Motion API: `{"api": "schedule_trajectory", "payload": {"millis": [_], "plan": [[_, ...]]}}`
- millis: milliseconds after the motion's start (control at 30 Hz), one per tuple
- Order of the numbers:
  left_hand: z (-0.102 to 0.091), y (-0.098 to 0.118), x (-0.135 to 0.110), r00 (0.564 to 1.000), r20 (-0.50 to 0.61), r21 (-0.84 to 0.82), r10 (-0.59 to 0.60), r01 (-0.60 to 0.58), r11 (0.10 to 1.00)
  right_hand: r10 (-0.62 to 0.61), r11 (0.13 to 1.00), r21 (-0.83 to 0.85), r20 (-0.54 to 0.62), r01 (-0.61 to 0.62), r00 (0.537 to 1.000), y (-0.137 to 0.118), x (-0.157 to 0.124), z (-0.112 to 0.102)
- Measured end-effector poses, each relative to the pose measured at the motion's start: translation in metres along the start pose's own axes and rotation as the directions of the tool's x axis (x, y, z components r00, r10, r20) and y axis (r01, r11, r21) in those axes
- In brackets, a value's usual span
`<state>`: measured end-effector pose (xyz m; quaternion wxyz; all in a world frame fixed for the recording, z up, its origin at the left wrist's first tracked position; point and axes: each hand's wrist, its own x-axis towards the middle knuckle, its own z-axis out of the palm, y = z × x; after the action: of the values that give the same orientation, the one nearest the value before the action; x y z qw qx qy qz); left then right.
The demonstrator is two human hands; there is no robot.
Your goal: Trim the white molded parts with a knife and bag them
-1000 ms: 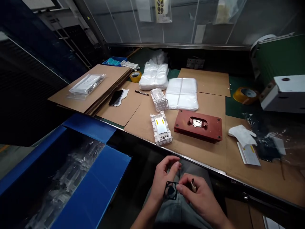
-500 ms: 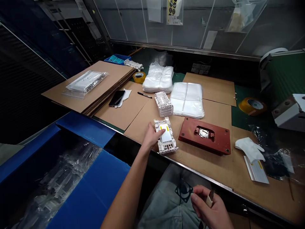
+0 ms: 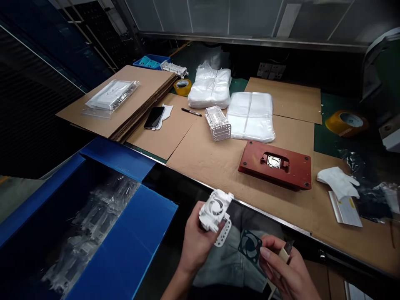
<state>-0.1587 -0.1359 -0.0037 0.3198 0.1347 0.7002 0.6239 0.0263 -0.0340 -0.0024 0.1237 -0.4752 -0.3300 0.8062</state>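
Observation:
Over my lap, just off the table's front edge, my left hand (image 3: 200,235) grips a white plastic housing (image 3: 215,208). The housing is tilted so that its end with a round, fan-shaped opening faces up. To its right, my right hand (image 3: 283,264) pinches a thin dark square gasket (image 3: 250,246) by one edge, between thumb and forefinger. The gasket has a large round cut-out. A beige-handled knife (image 3: 285,251) with a short blade is tucked in the same hand. The gasket and the housing are apart.
A red fixture block (image 3: 275,164) sits on the cardboard-covered table, with a second white housing (image 3: 218,123) farther back. Bundled plastic bags (image 3: 250,116), a tape roll (image 3: 346,123) and a white glove (image 3: 339,182) lie around. At the left stands a blue bin (image 3: 125,246) holding bagged parts.
My left hand has lifted the white housing off the table, brought it toward me over my lap and turned its end up. My right hand, with gasket and knife, has risen slightly.

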Motion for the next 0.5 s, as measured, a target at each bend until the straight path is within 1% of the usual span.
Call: {"api": "schedule_trajectory", "payload": {"millis": [100, 133, 200, 333, 500], "plan": [[-0.001, -0.016, -0.032, 0.989, 0.047, 0.203, 0.143, -0.150, 0.968, 0.005, 0.999, -0.043, 0.079, -0.001, 0.997, -0.001, -0.007, 0.003], [0.000, -0.021, -0.039, 0.982, 0.058, 0.245, 0.182, -0.191, 0.951, 0.001, 0.998, -0.064, 0.106, 0.006, 0.994, 0.000, -0.008, 0.004], [0.002, -0.029, -0.047, 0.973, 0.066, 0.288, 0.219, -0.229, 0.930, -0.011, 0.994, -0.110, 0.144, 0.027, 0.989, 0.001, -0.008, 0.007], [0.009, -0.033, -0.055, 0.961, 0.089, 0.327, 0.262, -0.277, 0.904, -0.034, 0.989, -0.140, 0.156, 0.056, 0.987, 0.005, -0.007, 0.011], [0.019, -0.033, -0.055, 0.939, 0.106, 0.345, 0.326, -0.343, 0.874, -0.061, 0.986, -0.144, 0.168, 0.085, 0.984, 0.006, -0.008, 0.011]]}}
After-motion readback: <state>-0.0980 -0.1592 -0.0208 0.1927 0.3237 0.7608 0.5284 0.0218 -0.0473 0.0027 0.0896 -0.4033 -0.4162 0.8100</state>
